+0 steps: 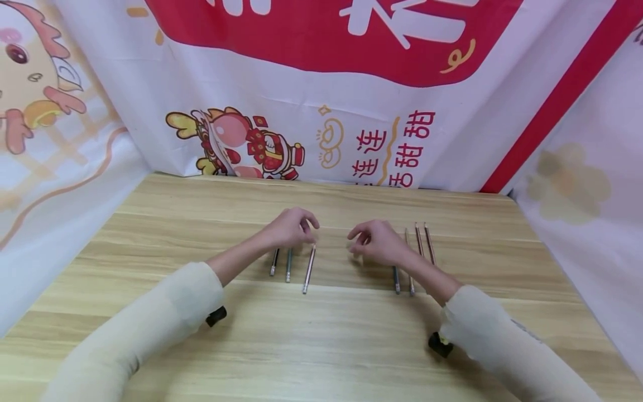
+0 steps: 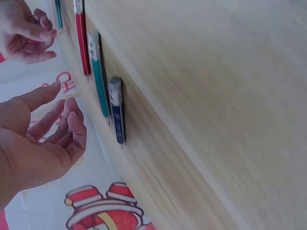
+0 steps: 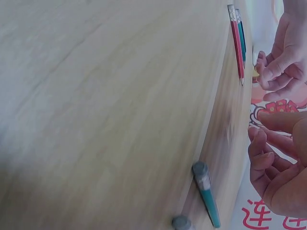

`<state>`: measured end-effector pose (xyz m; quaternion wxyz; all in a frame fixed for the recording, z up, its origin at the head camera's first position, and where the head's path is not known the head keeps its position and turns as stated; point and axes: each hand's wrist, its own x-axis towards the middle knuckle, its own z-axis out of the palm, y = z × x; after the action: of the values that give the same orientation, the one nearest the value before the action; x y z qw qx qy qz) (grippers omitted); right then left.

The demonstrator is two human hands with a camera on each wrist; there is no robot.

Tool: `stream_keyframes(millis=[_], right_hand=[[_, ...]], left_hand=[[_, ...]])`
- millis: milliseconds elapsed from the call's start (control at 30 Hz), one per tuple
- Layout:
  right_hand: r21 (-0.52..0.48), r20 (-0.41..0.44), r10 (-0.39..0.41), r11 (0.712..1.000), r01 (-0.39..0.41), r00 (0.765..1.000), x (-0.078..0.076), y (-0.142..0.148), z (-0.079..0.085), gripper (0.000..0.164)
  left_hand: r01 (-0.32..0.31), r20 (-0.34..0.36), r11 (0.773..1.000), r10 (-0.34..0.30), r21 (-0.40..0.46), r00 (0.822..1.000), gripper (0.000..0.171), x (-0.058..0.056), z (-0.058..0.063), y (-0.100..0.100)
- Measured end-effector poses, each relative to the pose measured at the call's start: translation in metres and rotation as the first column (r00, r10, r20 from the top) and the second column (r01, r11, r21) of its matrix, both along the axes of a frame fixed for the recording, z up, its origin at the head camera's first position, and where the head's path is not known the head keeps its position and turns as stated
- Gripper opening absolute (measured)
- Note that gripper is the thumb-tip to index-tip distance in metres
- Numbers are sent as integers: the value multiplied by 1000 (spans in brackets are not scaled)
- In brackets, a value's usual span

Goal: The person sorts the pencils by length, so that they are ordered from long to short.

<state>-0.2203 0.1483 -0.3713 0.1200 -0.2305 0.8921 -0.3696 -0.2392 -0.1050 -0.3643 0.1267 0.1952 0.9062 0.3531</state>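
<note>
Released left hand (image 1: 293, 228) and right hand (image 1: 378, 243) flank a gap: table edge (image 1: 331, 186) at its twelve o'clock, red pencil (image 1: 309, 269) at seven.

The left hand (image 1: 293, 228) partly hides two pencils (image 1: 288, 265); the right forearm (image 1: 434, 277) partly covers other pencils (image 1: 430, 244); the top edge crops white letters (image 1: 429, 25).

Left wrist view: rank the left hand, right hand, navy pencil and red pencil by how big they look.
1. Left hand
2. Right hand, looking smaller perhaps because it's farther away
3. Navy pencil and red pencil: too alike to rank; the red one reaches the top edge.
</note>
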Motion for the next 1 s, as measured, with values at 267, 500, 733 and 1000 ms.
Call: stream_keyframes(millis=[267,500,733,1000], right_hand=[[7,18,-8,1000,8,1000,0,-13,0,26],[-16,27,-2,1000,3,1000,-1,-27,-1,26],[-26,25,33,999,-32,999,-5,-44,-3,25],[-46,19,78,996,-78,997,-8,-63,-4,24]], left_hand=[[-39,24,999,38,26,999,30,-2,0,-20],[-67,58,997,66,29,996,26,1,2,-34],[-90,95,996,87,27,992,23,5,5,-45],[-118,155,992,109,46,982,26,8,7,-52]])
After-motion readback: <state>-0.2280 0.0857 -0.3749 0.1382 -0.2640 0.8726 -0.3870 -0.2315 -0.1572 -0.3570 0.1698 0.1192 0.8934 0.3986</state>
